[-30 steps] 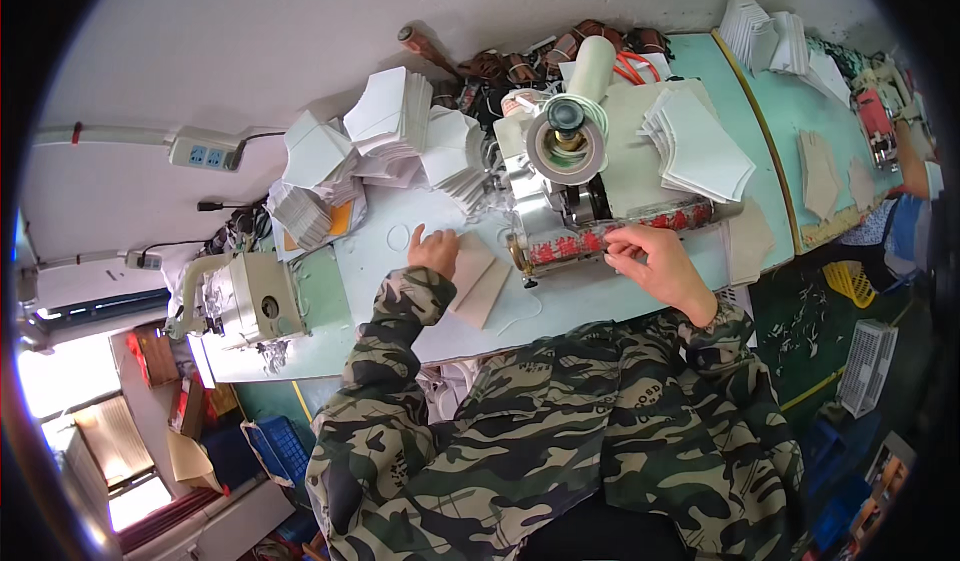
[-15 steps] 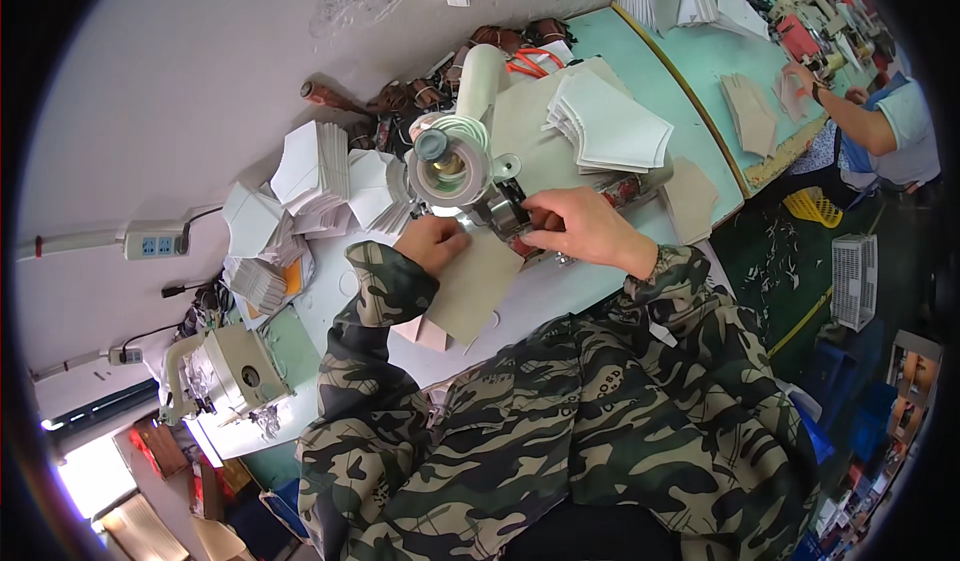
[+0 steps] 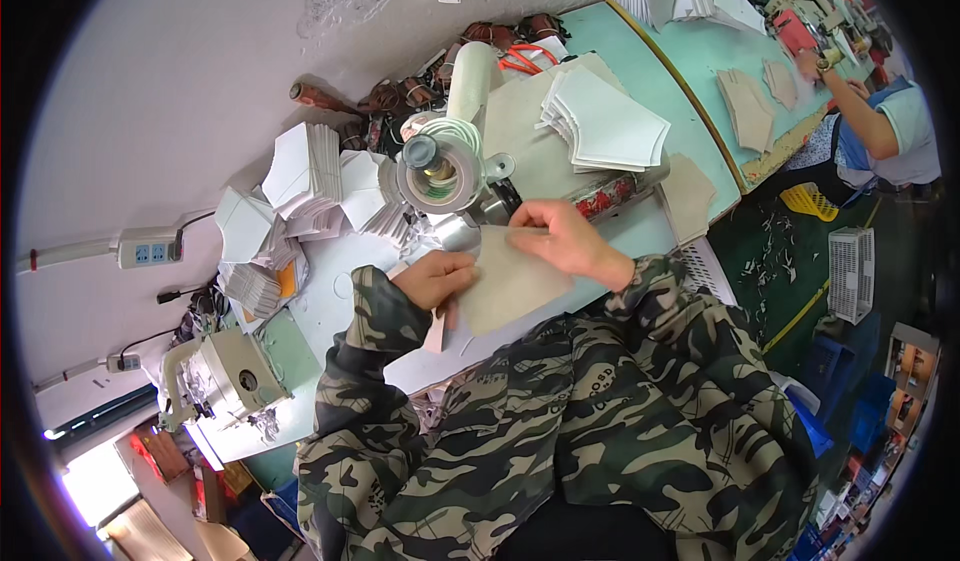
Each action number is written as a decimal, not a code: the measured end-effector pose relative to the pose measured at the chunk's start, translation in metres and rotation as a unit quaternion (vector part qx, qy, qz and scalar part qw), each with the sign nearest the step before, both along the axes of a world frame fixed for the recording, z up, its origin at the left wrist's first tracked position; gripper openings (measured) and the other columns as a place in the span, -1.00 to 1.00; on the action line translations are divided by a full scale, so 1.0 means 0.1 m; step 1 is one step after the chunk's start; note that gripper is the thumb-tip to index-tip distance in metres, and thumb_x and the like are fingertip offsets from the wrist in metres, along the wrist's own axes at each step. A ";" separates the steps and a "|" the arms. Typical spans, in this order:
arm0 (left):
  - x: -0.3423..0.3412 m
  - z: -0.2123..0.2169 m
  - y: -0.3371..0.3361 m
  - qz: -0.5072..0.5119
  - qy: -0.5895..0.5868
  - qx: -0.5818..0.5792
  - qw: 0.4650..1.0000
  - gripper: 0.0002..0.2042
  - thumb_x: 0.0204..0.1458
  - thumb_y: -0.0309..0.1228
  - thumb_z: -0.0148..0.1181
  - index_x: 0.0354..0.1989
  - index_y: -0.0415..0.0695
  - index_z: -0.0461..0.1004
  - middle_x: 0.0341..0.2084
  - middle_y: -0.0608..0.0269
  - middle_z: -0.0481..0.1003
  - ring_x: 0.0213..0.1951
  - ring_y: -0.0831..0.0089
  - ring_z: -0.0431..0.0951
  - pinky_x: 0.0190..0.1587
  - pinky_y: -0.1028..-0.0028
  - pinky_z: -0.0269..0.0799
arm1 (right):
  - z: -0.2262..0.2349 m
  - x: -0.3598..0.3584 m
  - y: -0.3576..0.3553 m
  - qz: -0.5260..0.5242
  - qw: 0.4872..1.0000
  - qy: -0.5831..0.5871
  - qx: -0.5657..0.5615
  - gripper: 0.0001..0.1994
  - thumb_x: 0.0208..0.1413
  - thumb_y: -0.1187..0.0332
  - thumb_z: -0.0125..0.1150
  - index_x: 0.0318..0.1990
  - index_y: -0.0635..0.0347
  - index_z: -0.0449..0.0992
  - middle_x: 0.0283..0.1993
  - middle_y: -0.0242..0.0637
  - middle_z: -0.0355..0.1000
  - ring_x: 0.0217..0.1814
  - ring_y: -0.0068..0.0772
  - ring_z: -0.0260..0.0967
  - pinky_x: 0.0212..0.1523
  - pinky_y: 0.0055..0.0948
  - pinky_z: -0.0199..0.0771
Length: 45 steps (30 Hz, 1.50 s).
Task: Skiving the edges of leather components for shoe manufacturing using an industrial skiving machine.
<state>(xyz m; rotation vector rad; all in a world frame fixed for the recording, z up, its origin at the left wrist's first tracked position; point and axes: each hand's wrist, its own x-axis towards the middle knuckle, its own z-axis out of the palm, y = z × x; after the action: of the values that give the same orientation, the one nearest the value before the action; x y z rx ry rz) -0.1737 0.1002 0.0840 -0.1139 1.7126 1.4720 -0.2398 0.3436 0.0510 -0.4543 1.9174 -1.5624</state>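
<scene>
A flat beige cut panel (image 3: 512, 287), pale and thin like leather or card, is held between my hands in front of a cream bench machine (image 3: 425, 171). My left hand (image 3: 437, 279) pinches its left edge. My right hand (image 3: 568, 243) grips the upper right edge, the fingertips bent over it. The panel hangs tilted just on my side of the machine's metal working end, which it and my hands partly hide. Below my left hand a small pinkish-beige piece (image 3: 435, 333) lies on the white table (image 3: 400, 369).
Stacks of white cut panels (image 3: 302, 171) stand left of the machine. Another white stack (image 3: 610, 126) lies right of it. A second machine (image 3: 235, 376) sits at the lower left. Far right, a co-worker (image 3: 880, 126) works at a green table (image 3: 690, 71). A grey crate (image 3: 850, 276) stands on the floor.
My right hand has left the machine's side and taken hold of the panel's right edge. The panel has come away from the machine, turned, and shifted right; my left hand has moved slightly toward me.
</scene>
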 end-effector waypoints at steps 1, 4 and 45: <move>0.03 -0.14 -0.10 -0.006 -0.048 0.006 0.999 -0.76 0.22 -0.29 0.02 -0.22 -0.22 0.52 -0.49 0.49 0.45 -0.48 0.69 0.43 -0.47 0.64 0.31 | 0.02 0.02 -0.02 0.006 1.000 0.000 -0.004 -0.78 0.06 0.30 0.23 -0.31 0.32 0.53 -0.41 -0.21 0.51 -0.41 -0.50 0.48 -0.36 -0.53 0.42; 0.00 -0.59 -0.45 0.002 0.045 0.019 0.999 -0.79 0.17 -0.32 0.09 -0.33 -0.21 0.52 -0.55 0.55 0.40 -0.47 0.75 0.34 -0.39 0.62 0.28 | 0.15 0.05 -0.02 0.277 0.952 -0.053 0.120 -0.79 0.06 0.29 0.23 -0.32 0.29 0.55 -0.53 -0.24 0.51 -0.45 -0.44 0.52 -0.41 -0.46 0.44; -0.14 -0.19 -0.34 0.004 0.161 -0.134 0.978 -0.81 0.12 -0.38 0.07 -0.38 -0.27 0.49 -0.68 0.42 0.35 -0.66 0.62 0.28 -0.61 0.54 0.17 | 0.31 -0.12 0.12 0.090 0.964 0.231 0.098 -0.76 -0.04 0.43 0.32 -0.20 0.32 0.51 -0.30 -0.16 0.52 -0.31 -0.28 0.52 -0.28 -0.40 0.49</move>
<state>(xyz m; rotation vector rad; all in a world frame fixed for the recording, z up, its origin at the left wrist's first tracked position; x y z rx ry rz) -0.1877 0.0665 0.0646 -0.0263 2.1729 1.3098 -0.2522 0.3559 0.0819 -0.9423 2.2725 -1.2053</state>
